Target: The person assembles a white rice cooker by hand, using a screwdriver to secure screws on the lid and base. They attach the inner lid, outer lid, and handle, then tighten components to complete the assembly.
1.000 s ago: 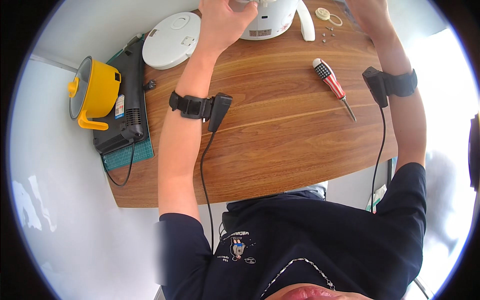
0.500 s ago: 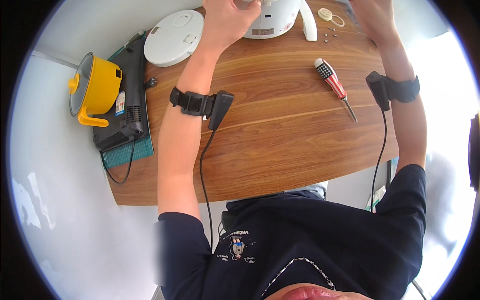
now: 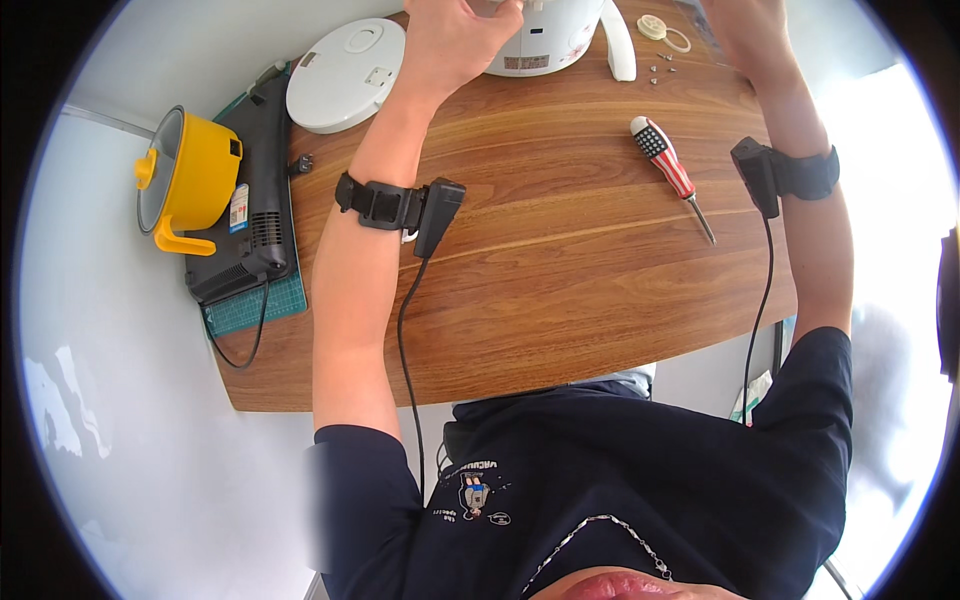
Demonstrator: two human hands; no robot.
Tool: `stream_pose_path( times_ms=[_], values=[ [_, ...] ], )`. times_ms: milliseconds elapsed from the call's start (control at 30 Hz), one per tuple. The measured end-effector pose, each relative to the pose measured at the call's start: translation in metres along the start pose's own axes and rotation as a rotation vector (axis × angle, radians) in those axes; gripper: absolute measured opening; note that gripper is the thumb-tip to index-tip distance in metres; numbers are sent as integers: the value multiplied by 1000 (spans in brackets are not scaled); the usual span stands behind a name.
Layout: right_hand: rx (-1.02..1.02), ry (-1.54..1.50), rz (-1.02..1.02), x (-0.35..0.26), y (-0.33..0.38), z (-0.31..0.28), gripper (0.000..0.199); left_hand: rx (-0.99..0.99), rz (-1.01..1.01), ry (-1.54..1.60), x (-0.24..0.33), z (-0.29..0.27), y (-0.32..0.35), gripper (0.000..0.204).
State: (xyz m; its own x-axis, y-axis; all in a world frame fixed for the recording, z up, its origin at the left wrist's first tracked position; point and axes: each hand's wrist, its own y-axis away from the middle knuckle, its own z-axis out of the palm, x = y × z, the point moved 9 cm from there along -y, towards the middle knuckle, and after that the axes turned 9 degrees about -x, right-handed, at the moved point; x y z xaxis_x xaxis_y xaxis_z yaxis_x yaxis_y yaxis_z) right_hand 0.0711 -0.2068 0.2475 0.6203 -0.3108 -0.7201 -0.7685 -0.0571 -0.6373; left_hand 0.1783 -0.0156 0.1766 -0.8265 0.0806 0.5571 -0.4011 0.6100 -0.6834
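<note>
A white rice cooker (image 3: pixel 545 45) with a printed flower pattern stands at the far edge of view, its top cut off. My left hand (image 3: pixel 460 40) is at the cooker's upper left, thumb bent in against its rim; the other fingers are mostly out of frame. Further right, my right hand (image 3: pixel 745 30) reaches past the top edge beside the small parts, and its fingertips are hidden. A round white lid (image 3: pixel 345 78) lies left of my left hand. Between my forearms rests a screwdriver (image 3: pixel 664 160) with a red, white and dark handle, touched by neither hand.
Several small screws (image 3: pixel 656 69) and a cream-coloured ring-shaped part (image 3: pixel 660 32) lie right of the cooker's handle. At left, a yellow pot (image 3: pixel 200 170) sits on a black appliance (image 3: pixel 225 268) over a green mat (image 3: pixel 260 308). Cables hang from both wrist straps.
My left forearm has shifted very slightly left, and the view has moved a little. Both hands otherwise keep their places.
</note>
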Motion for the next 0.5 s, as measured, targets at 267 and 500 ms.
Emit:
stream_pose_path(
  times_ms=[267, 500],
  values=[
    [82, -25, 86, 8, -9, -7, 46, -11, 14, -166, -5, 2, 1, 29],
    [71, -106, 134, 25, -17, -11, 46, 41, 39, -166, -6, -1, 4, 26]
  ],
)
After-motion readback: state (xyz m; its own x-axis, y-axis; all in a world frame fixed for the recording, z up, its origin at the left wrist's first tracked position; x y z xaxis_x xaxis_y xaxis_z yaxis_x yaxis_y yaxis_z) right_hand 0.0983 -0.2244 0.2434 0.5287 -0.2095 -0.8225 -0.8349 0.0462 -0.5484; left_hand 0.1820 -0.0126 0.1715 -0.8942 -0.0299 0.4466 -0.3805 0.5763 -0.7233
